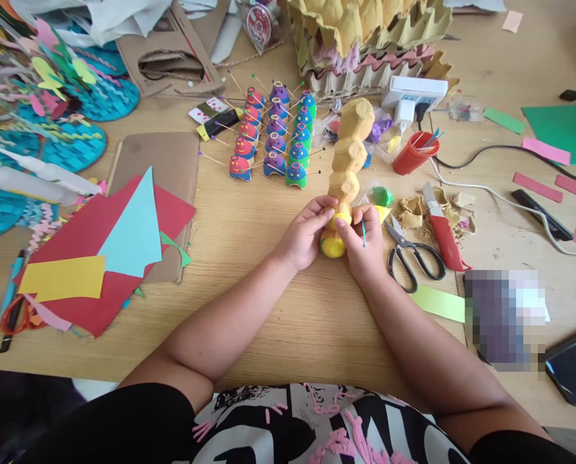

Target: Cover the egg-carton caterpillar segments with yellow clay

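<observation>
A tan strip of egg-carton cups [348, 154] points away from me, its near end covered with yellow clay [334, 247]. My left hand [306, 235] pinches the strip's left side. On the right side, my right hand [366, 245] presses its thumb on the yellow part, and a thin blue tool [364, 233] sticks out between its fingers. Beyond my hands stand three rows of painted cup caterpillars, one red and blue [243, 148], one purple [276, 143], one green and blue [299, 152], with pin-like feelers.
Black-handled scissors [413, 254] and a red-handled knife [445, 232] lie right of my hands. A red cup [416, 153], a power adapter [413, 93] and cables are behind. Coloured paper [80, 258] covers cardboard [172, 145] at left. Egg trays [370, 38] are stacked at the back.
</observation>
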`<state>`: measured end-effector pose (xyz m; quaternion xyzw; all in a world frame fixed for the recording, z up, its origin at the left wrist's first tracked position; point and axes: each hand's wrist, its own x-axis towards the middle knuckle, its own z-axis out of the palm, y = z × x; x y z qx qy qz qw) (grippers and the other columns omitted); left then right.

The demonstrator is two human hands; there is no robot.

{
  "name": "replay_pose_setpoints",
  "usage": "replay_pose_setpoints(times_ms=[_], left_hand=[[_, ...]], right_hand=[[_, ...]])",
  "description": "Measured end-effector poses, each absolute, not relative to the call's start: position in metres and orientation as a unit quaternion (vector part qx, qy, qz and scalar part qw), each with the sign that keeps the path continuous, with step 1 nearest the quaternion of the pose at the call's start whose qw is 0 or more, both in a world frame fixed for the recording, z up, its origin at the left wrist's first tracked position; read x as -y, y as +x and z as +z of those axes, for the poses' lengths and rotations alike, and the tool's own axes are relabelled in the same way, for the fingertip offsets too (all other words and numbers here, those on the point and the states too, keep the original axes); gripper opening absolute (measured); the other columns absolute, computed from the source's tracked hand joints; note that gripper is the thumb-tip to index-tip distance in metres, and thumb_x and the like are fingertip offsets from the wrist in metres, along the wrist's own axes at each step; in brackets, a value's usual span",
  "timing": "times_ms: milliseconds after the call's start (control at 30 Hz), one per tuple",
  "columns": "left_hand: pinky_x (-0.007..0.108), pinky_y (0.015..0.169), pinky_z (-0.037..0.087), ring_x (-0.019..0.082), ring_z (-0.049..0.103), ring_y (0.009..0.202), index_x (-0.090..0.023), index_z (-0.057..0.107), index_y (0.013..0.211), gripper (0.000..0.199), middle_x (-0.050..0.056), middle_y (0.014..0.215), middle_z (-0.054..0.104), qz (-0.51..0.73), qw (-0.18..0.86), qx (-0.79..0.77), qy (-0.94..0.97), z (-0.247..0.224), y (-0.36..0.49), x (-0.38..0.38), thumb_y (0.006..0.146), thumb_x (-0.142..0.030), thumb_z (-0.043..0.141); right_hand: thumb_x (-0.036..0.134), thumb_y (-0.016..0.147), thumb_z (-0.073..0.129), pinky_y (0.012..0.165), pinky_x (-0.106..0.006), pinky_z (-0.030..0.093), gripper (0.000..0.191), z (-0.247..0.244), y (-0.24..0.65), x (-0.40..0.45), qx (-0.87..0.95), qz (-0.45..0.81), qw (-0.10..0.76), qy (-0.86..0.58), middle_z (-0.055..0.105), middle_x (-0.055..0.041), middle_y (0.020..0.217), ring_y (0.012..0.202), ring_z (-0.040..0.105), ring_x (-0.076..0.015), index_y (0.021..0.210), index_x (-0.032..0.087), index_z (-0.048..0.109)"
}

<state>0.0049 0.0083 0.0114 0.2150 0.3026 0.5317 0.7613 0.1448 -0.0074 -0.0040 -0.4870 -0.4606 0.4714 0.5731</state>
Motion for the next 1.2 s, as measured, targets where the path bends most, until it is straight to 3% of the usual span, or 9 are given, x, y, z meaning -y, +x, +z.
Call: replay_pose_setpoints(times_ms=[333, 567, 800, 967, 1200], left_hand=[[0.031, 0.101, 0.058, 0.019, 0.078, 0.105, -0.026, 0.077, 0.108, 0.019, 0.0, 0.107, 0.082, 0.529, 0.759, -0.312, 0.217, 0.0093, 0.0057, -0.0083, 0.095, -0.022, 0.091], [0.037, 0.116, 0.06, 0.023, 0.081, 0.119, -0.026, 0.077, 0.111, 0.019, 0.001, 0.11, 0.083, 0.521, 0.76, -0.338, 0.194, 0.0129, 0.005, -0.0089, 0.098, -0.021, 0.09], [0.03, 0.101, 0.057, 0.018, 0.075, 0.103, -0.025, 0.078, 0.106, 0.017, -0.001, 0.105, 0.08, 0.533, 0.754, -0.324, 0.206, 0.0129, 0.0082, -0.0075, 0.097, -0.019, 0.089], [0.032, 0.107, 0.056, 0.018, 0.074, 0.104, -0.025, 0.076, 0.105, 0.019, -0.001, 0.107, 0.081, 0.529, 0.755, -0.33, 0.204, 0.0143, 0.01, -0.0068, 0.096, -0.02, 0.092], [0.031, 0.102, 0.057, 0.019, 0.076, 0.105, -0.026, 0.078, 0.106, 0.018, -0.001, 0.106, 0.081, 0.534, 0.754, -0.326, 0.203, 0.0111, 0.0082, -0.0084, 0.096, -0.02, 0.092]], right_hand=[[0.074, 0.083, 0.103, 0.061, -0.034, 0.033, 0.077, 0.0002, 0.1453, 0.0051, 0.478, 0.453, 0.565, -0.496, 0.04, 0.007, 0.08, 0.069, 0.035, -0.0152, 0.09, 0.032, 0.039], [0.079, 0.085, 0.1, 0.065, -0.034, 0.037, 0.079, -0.0053, 0.1472, 0.005, 0.464, 0.487, 0.563, -0.481, 0.045, 0.0056, 0.086, 0.073, 0.043, -0.0161, 0.094, 0.031, 0.038], [0.076, 0.09, 0.096, 0.066, -0.035, 0.035, 0.074, -0.0065, 0.1465, 0.0068, 0.46, 0.487, 0.568, -0.478, 0.042, 0.0051, 0.088, 0.074, 0.038, -0.0172, 0.096, 0.032, 0.037], [0.073, 0.093, 0.094, 0.066, -0.034, 0.037, 0.072, -0.0035, 0.1456, 0.008, 0.456, 0.491, 0.573, -0.473, 0.042, 0.0046, 0.09, 0.075, 0.041, -0.0179, 0.096, 0.032, 0.036], [0.076, 0.092, 0.096, 0.066, -0.035, 0.039, 0.073, -0.0028, 0.1463, 0.0073, 0.464, 0.482, 0.57, -0.477, 0.043, 0.004, 0.088, 0.074, 0.041, -0.0184, 0.095, 0.032, 0.039]])
